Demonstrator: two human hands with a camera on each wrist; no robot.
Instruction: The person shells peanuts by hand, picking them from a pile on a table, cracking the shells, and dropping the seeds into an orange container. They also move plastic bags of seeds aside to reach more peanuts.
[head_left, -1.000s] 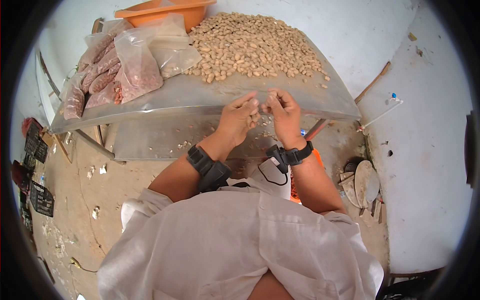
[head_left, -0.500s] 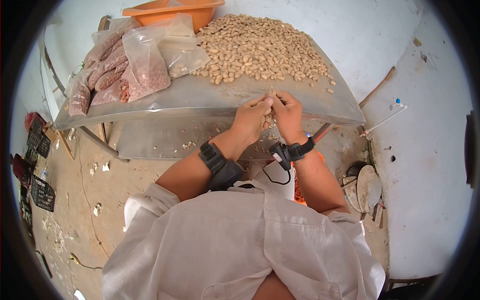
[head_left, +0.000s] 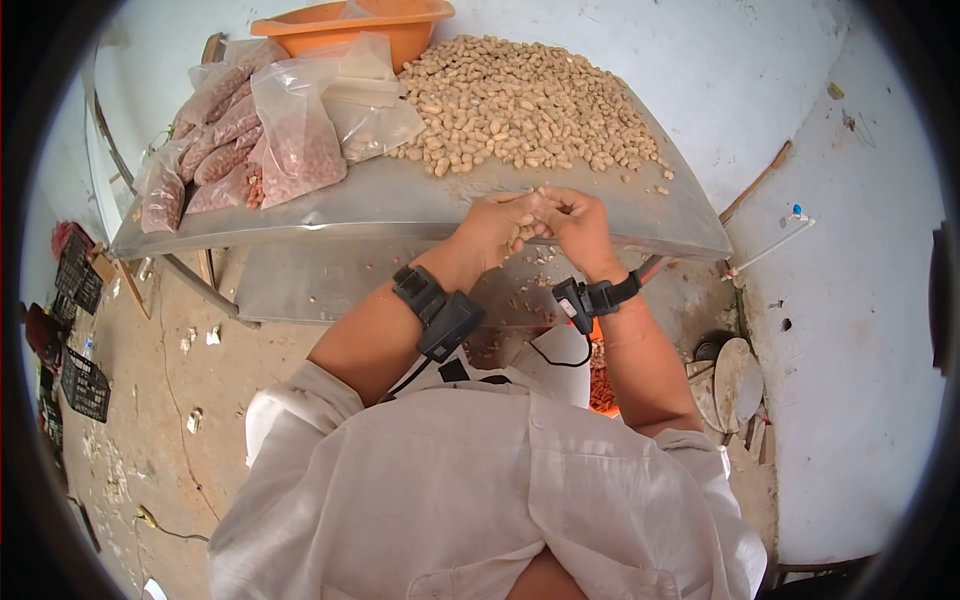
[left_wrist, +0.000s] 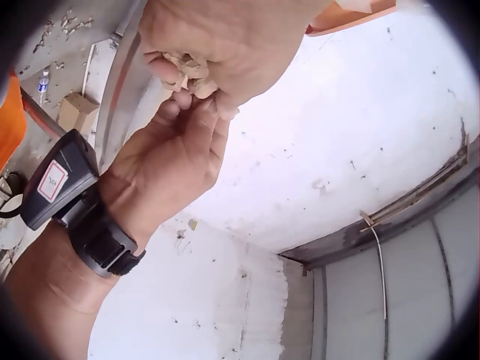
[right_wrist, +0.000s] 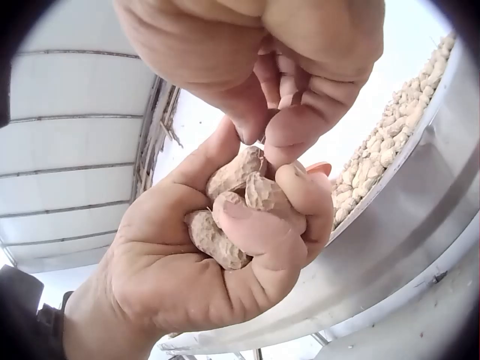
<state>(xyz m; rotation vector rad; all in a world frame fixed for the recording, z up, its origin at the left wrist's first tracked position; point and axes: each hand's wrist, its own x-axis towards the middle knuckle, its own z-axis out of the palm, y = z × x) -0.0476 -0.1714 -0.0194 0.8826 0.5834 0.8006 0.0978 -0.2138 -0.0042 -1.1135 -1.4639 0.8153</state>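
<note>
Several unshelled peanuts (right_wrist: 217,240) are cupped in the palm of the left hand (head_left: 487,232), with its fingers curled over them. The right hand (head_left: 585,225) is brought up against it, its thumb and a fingertip drawn together just above the uppermost peanut (right_wrist: 234,171); whether anything is pinched between them cannot be told. Beyond the hands, a heap of unshelled peanuts (head_left: 525,105) is spread on the metal table (head_left: 420,205); to the left of the heap, plastic bags of reddish kernels (head_left: 300,150) are laid, with an orange basin (head_left: 415,38) behind them.

The step in hand is judged to be the cracking of one peanut at a time, with the others kept in reserve in the left palm. For this to be done well, the shell should be pressed at its tip or along its seam, so that it is split without the kernels being crushed. The spare peanuts should be held lightly by the left hand's lower fingers, so that its thumb and forefinger are left free. As both hands are poised at the table's near edge, dropped kernels could be lost to the lower shelf (head_left: 320,280) beneath; a position slightly farther forward may be preferred.
</note>
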